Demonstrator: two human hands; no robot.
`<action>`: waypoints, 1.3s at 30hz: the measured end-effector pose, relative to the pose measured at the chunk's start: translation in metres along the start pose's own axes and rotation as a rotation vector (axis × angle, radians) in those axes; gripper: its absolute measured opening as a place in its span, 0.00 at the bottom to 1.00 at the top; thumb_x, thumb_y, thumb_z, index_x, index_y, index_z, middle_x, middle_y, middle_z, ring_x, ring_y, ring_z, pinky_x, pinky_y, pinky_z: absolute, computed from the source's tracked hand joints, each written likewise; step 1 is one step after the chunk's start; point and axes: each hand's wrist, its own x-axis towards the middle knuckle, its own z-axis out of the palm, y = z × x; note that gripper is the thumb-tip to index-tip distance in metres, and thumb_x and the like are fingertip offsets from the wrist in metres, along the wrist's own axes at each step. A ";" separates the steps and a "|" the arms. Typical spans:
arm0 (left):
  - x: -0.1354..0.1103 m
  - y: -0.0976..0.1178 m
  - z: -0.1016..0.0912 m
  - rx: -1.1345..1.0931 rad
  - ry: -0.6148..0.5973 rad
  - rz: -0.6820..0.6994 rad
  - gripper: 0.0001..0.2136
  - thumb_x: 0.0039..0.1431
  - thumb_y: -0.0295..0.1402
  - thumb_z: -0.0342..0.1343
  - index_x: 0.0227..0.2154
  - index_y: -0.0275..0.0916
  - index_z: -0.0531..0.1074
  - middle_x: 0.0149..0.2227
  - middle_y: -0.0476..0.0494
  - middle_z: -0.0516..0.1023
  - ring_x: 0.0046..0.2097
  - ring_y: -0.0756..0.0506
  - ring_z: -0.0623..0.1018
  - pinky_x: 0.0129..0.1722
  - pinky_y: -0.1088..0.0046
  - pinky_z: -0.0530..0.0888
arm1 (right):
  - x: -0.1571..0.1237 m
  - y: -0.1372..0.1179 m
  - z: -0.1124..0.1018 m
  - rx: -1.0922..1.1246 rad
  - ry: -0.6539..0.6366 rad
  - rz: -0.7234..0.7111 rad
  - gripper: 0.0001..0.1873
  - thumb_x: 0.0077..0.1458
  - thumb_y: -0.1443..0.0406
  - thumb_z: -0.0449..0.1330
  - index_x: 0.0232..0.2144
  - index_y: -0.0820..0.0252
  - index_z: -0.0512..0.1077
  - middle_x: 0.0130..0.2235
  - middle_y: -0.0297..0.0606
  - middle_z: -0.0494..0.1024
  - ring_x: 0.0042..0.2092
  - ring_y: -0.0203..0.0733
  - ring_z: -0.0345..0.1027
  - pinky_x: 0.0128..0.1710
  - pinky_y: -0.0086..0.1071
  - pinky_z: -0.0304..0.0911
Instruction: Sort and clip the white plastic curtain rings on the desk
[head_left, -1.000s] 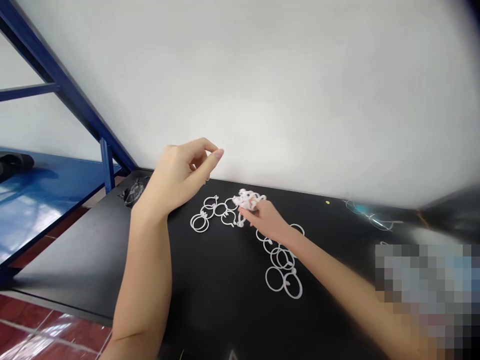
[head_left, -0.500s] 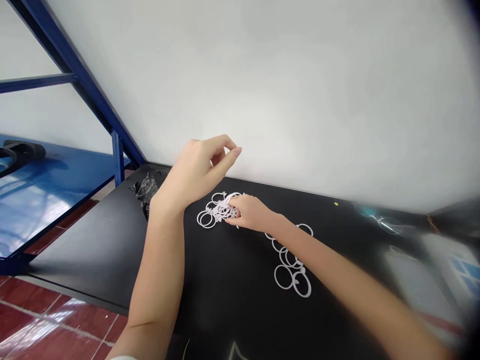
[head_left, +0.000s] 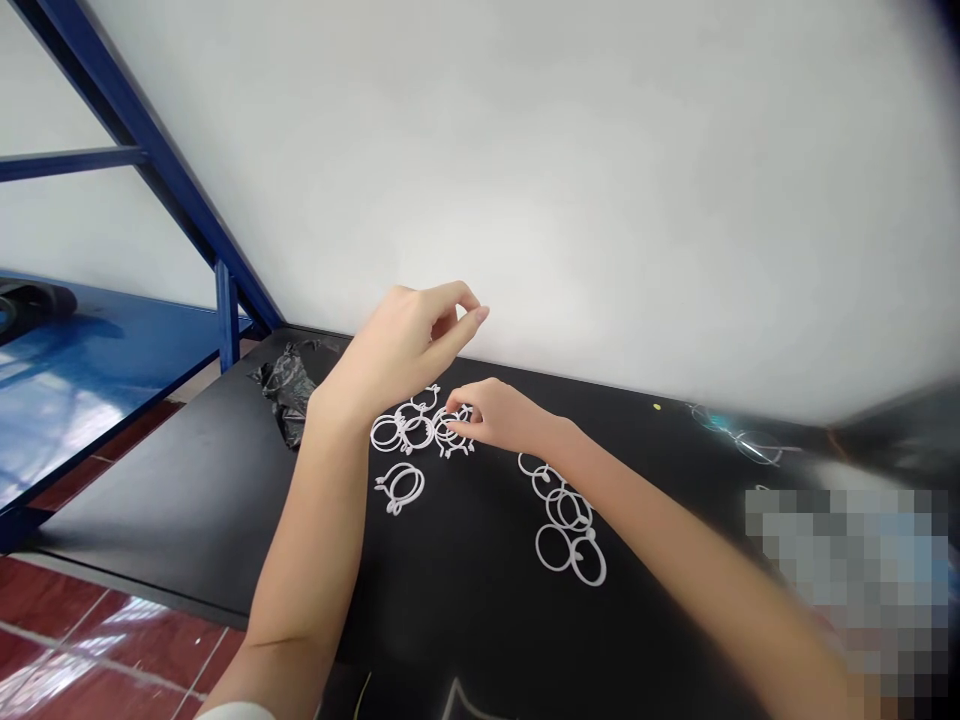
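Observation:
My left hand (head_left: 416, 340) is raised above the black table, in front of the white wall. Its thumb and index finger meet in a pinch with nothing visible between them. Below it, my right hand (head_left: 506, 418) reaches in among white plastic rings with small tabs (head_left: 416, 432). Its thumb and index finger are apart, touching or just over the rings (head_left: 454, 440) at the right of this loose heap. A separate pair of rings (head_left: 405, 484) lies nearer the front. Another overlapping group of rings (head_left: 570, 510) lies beside my right forearm, which partly hides it.
A crumpled black plastic bag (head_left: 289, 385) lies on the black table (head_left: 187, 480) at left. Clear glasses (head_left: 750, 447) lie at the back right, near a small yellow speck (head_left: 657, 407). A blue metal frame (head_left: 226, 315) stands at the left; a blurred patch covers the right corner.
The tight heap of rings under my right hand has spread out, and a pair now lies apart toward the front. My right hand's fingers have parted. My left hand keeps its pinch.

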 end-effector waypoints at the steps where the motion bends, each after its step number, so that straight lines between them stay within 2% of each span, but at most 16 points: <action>1: 0.001 0.000 0.001 -0.002 -0.010 -0.001 0.13 0.67 0.38 0.45 0.34 0.38 0.72 0.18 0.54 0.68 0.19 0.53 0.65 0.24 0.76 0.62 | -0.008 0.001 -0.002 0.011 0.032 0.021 0.03 0.56 0.67 0.60 0.33 0.61 0.74 0.31 0.35 0.78 0.28 0.34 0.68 0.31 0.29 0.60; 4: 0.002 0.002 0.006 -0.014 -0.035 0.011 0.13 0.67 0.38 0.45 0.34 0.37 0.72 0.17 0.54 0.67 0.19 0.53 0.64 0.25 0.76 0.62 | -0.045 0.002 -0.008 0.108 0.143 0.099 0.05 0.58 0.66 0.58 0.35 0.59 0.74 0.29 0.32 0.77 0.27 0.33 0.68 0.30 0.28 0.62; 7: 0.003 0.004 0.012 -0.012 -0.049 0.032 0.13 0.67 0.37 0.45 0.34 0.37 0.72 0.17 0.55 0.66 0.19 0.53 0.63 0.25 0.76 0.61 | -0.092 0.008 -0.009 0.168 0.177 0.159 0.06 0.60 0.64 0.57 0.34 0.57 0.74 0.33 0.33 0.78 0.29 0.33 0.70 0.28 0.27 0.63; 9: 0.005 0.008 0.014 -0.005 -0.057 0.035 0.13 0.66 0.37 0.45 0.34 0.38 0.72 0.17 0.55 0.66 0.19 0.53 0.63 0.26 0.75 0.61 | -0.120 0.019 -0.005 0.164 0.217 0.208 0.06 0.60 0.64 0.57 0.34 0.56 0.74 0.33 0.33 0.78 0.31 0.35 0.70 0.29 0.28 0.65; 13: 0.008 0.020 0.016 0.018 -0.084 0.039 0.12 0.67 0.36 0.45 0.34 0.39 0.73 0.17 0.54 0.67 0.19 0.52 0.64 0.26 0.74 0.61 | -0.162 0.048 0.005 0.092 0.392 0.364 0.06 0.59 0.62 0.59 0.36 0.56 0.74 0.33 0.34 0.77 0.32 0.37 0.70 0.31 0.31 0.67; 17: -0.009 0.029 0.033 0.030 -0.172 0.087 0.11 0.67 0.36 0.47 0.35 0.38 0.72 0.22 0.51 0.71 0.23 0.51 0.68 0.27 0.74 0.63 | -0.185 0.060 0.015 0.037 0.347 0.376 0.08 0.57 0.59 0.62 0.39 0.54 0.73 0.38 0.35 0.76 0.33 0.38 0.69 0.31 0.32 0.67; 19: -0.031 0.030 0.052 -0.004 -0.233 0.156 0.11 0.67 0.36 0.47 0.35 0.37 0.72 0.30 0.47 0.75 0.30 0.50 0.73 0.31 0.74 0.67 | -0.191 0.056 0.020 -0.008 0.294 0.377 0.12 0.55 0.58 0.64 0.41 0.53 0.72 0.42 0.35 0.75 0.34 0.38 0.70 0.31 0.33 0.67; 21: -0.056 0.031 0.076 -0.038 -0.368 0.209 0.09 0.67 0.33 0.46 0.39 0.38 0.71 0.37 0.44 0.75 0.37 0.47 0.74 0.36 0.72 0.71 | -0.193 0.050 0.025 -0.071 0.246 0.389 0.16 0.53 0.57 0.65 0.44 0.52 0.70 0.46 0.36 0.73 0.37 0.41 0.71 0.33 0.34 0.68; 23: -0.078 0.032 0.103 -0.032 -0.457 0.157 0.10 0.66 0.34 0.48 0.47 0.39 0.68 0.45 0.41 0.73 0.44 0.44 0.74 0.37 0.70 0.73 | -0.191 0.044 0.029 -0.128 0.203 0.406 0.19 0.52 0.59 0.65 0.46 0.52 0.69 0.48 0.37 0.73 0.40 0.43 0.72 0.36 0.37 0.69; 25: -0.090 0.033 0.126 -0.001 -0.505 0.075 0.21 0.62 0.37 0.53 0.56 0.39 0.60 0.52 0.37 0.69 0.49 0.39 0.72 0.40 0.65 0.75 | -0.186 0.042 0.033 -0.156 0.177 0.417 0.19 0.54 0.62 0.63 0.48 0.54 0.67 0.47 0.39 0.73 0.42 0.46 0.73 0.38 0.38 0.69; 27: -0.092 0.034 0.142 0.004 -0.541 0.062 0.32 0.57 0.41 0.58 0.61 0.39 0.54 0.56 0.34 0.64 0.54 0.36 0.69 0.48 0.59 0.74 | -0.180 0.042 0.037 -0.159 0.167 0.410 0.17 0.55 0.65 0.60 0.48 0.56 0.65 0.46 0.39 0.73 0.42 0.46 0.73 0.38 0.38 0.69; 29: -0.089 0.034 0.152 0.015 -0.574 0.085 0.35 0.55 0.40 0.60 0.62 0.39 0.51 0.57 0.34 0.63 0.56 0.34 0.67 0.52 0.54 0.71 | -0.175 0.045 0.040 -0.147 0.171 0.409 0.14 0.56 0.69 0.57 0.46 0.56 0.65 0.44 0.38 0.74 0.40 0.44 0.73 0.37 0.37 0.68; 31: -0.085 0.033 0.155 0.013 -0.588 0.105 0.31 0.57 0.35 0.58 0.61 0.39 0.54 0.56 0.34 0.64 0.54 0.35 0.67 0.53 0.54 0.70 | -0.172 0.048 0.043 -0.128 0.194 0.424 0.12 0.55 0.71 0.55 0.42 0.56 0.65 0.39 0.36 0.74 0.35 0.41 0.71 0.33 0.35 0.66; 33: -0.083 0.030 0.156 -0.028 -0.579 0.104 0.26 0.59 0.29 0.54 0.59 0.38 0.56 0.54 0.35 0.65 0.52 0.37 0.69 0.51 0.57 0.72 | -0.171 0.052 0.046 -0.089 0.239 0.431 0.10 0.54 0.73 0.55 0.39 0.56 0.66 0.35 0.33 0.74 0.31 0.39 0.68 0.31 0.33 0.64; 37: -0.087 0.022 0.159 -0.149 -0.554 0.040 0.24 0.57 0.20 0.47 0.57 0.38 0.58 0.48 0.39 0.68 0.39 0.46 0.73 0.41 0.67 0.74 | -0.176 0.059 0.047 0.034 0.425 0.381 0.07 0.51 0.72 0.58 0.34 0.57 0.70 0.28 0.30 0.68 0.26 0.35 0.62 0.27 0.30 0.60; 39: -0.089 0.020 0.161 -0.183 -0.523 0.016 0.22 0.57 0.19 0.46 0.54 0.37 0.61 0.44 0.41 0.70 0.37 0.46 0.73 0.39 0.68 0.74 | -0.178 0.061 0.046 0.104 0.538 0.335 0.05 0.52 0.70 0.60 0.32 0.58 0.73 0.27 0.31 0.67 0.25 0.34 0.60 0.24 0.29 0.58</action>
